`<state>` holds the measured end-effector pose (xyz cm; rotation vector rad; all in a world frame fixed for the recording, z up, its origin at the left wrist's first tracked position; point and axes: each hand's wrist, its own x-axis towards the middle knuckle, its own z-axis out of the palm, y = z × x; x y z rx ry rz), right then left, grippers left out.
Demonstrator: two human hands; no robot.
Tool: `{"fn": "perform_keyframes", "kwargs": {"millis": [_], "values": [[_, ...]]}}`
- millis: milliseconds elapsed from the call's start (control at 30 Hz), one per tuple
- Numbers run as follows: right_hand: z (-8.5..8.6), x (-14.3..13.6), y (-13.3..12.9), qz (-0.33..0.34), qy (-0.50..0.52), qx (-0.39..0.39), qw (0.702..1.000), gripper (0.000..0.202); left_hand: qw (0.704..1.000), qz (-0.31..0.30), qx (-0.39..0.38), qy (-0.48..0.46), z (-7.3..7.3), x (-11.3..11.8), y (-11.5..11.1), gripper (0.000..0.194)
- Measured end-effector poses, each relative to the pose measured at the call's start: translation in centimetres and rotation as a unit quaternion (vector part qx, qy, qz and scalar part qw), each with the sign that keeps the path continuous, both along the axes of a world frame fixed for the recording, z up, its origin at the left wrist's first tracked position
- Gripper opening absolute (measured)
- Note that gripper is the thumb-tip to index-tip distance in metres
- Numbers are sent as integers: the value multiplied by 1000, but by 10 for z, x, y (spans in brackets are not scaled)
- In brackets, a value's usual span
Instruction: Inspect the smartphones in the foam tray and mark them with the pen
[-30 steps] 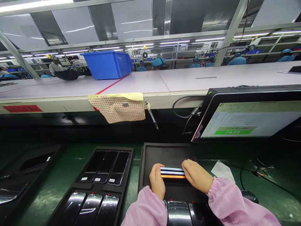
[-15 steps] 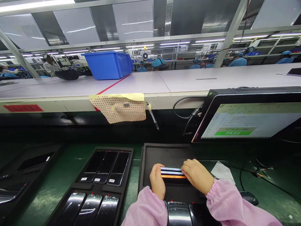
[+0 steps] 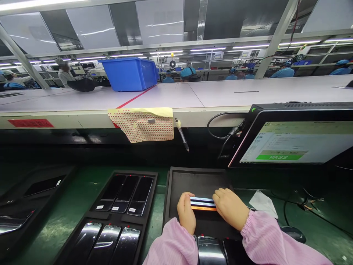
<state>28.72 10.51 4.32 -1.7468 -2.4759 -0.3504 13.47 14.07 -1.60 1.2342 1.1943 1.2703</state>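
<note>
A small stack of smartphones (image 3: 203, 204) is held edge-on between my two hands, two with pale blue sides and one with an orange side. My left hand (image 3: 186, 212) closes on the left end of the stack. Round the right end, my right hand (image 3: 229, 208) is closed with its fingers bent over the top. Both hands are above the upper part of a black tray (image 3: 198, 179). In the lower part of that tray lie dark-screened phones (image 3: 211, 250), partly covered by my sleeves.
Left of my hands, another black tray (image 3: 91, 217) carries several phones with red marks. A further tray with phones (image 3: 16, 221) lies far left. A monitor (image 3: 292, 140) reading PASS, a mouse (image 3: 293, 233) and a white cloth (image 3: 264, 203) are at right. A blue bin (image 3: 124, 75) stands on the shelf.
My hands still grip the phone stack over the tray, with only a slight shift. The whole view has moved a little as my head turned.
</note>
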Motion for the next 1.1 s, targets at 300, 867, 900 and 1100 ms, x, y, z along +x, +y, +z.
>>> {"fn": "perform_keyframes", "kwargs": {"millis": [300, 867, 900, 1100], "values": [[0, 16, -10, -24, 87, 7, 996, 23, 1000, -4, -25, 3, -1, 1, 3, 24], [-3, 12, -1, -90, 118, 5, 989, 21, 999, -19, -44, 16, 6, 0, 4, 12], [-2, 12, -1, -86, 114, 6, 990, 21, 999, -20, -44, 16, 6, 0, 4, 12], [4, 10, 3, -57, 73, 10, 996, 19, 999, -23, -41, 17, 5, 0, 4, 11]]}}
